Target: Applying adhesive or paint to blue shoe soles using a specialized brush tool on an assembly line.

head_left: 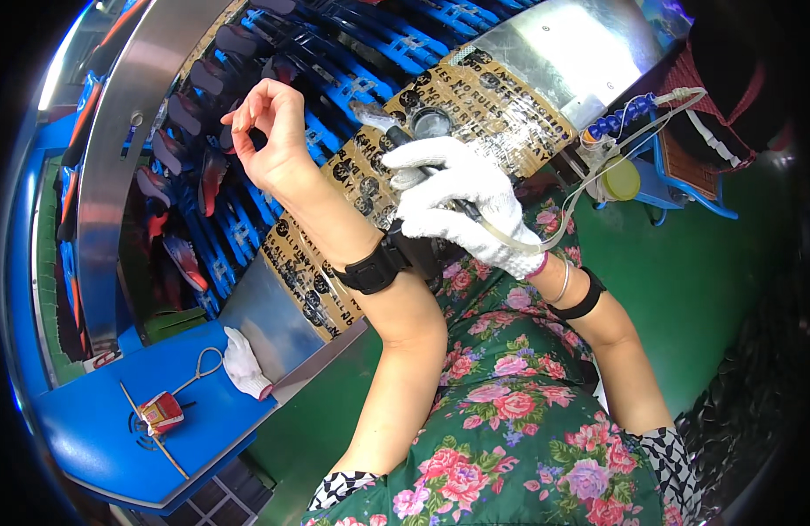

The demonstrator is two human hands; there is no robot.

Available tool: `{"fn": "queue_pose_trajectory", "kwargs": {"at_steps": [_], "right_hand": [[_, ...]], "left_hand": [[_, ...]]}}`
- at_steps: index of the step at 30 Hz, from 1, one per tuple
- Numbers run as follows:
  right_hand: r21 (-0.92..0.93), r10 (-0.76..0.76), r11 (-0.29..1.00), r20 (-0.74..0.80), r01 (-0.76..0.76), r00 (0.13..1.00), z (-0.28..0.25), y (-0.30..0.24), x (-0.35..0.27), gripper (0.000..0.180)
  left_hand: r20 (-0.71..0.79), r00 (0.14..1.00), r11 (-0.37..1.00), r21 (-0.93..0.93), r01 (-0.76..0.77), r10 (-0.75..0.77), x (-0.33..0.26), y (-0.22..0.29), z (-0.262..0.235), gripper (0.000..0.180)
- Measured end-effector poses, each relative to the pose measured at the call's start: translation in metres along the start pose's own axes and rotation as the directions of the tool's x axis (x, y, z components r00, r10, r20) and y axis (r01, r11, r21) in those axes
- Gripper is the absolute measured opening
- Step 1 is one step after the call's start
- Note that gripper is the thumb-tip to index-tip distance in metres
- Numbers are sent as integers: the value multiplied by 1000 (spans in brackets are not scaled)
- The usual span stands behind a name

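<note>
My right hand (462, 197) wears a white knit glove and is closed round a brush (394, 131) with a dark handle and pale, spread bristles. A clear tube (558, 230) runs from the rear of the handle past my wrist. My bare left hand (271, 131) is raised at the conveyor, fingers curled with thumb and fingertips close together; whether anything small is between them I cannot make out. Behind it stand several shoe parts (166, 151) with dark soles on blue racks (321, 140). A round dark cup (431, 123) rests near the brush.
Taped cardboard (510, 101) covers the ledge before me. On the blue side table (80, 430) lie a white glove (243, 364), a red box (161, 412), a thin stick and a looped wire. A blue-framed stool (692, 167), a yellow-lidded container (621, 180) and a segmented blue hose (621, 118) are at right.
</note>
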State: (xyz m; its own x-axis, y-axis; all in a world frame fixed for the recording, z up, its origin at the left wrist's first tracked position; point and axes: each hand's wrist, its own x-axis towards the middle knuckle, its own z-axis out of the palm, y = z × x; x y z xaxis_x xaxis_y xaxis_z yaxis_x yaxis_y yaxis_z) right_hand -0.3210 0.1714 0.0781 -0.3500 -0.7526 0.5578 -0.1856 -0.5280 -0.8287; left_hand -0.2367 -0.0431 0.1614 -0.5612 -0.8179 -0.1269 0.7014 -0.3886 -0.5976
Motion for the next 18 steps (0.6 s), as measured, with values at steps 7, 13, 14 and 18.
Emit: {"fn": "queue_pose_trajectory", "kwargs": {"at_steps": [7,13,14,18], "right_hand": [[-111,-2,994,-94,-8,996,-1,0,10,7],[-125,17,992,-142,-35,990,-5,6,0,6],[-104,-5,995,-135,-9,991,-4,8,0,8],[-106,-72,992,-76,63,995,-13,7,0,13]], "left_hand": [[18,1000,1000,-19,17,-17,-7,-6,4,12],[20,998,997,-49,57,-56,-6,-8,5,13],[22,999,998,-45,36,-35,-8,-4,8,13],[12,1000,998,-50,26,-25,-10,-10,9,12]]}}
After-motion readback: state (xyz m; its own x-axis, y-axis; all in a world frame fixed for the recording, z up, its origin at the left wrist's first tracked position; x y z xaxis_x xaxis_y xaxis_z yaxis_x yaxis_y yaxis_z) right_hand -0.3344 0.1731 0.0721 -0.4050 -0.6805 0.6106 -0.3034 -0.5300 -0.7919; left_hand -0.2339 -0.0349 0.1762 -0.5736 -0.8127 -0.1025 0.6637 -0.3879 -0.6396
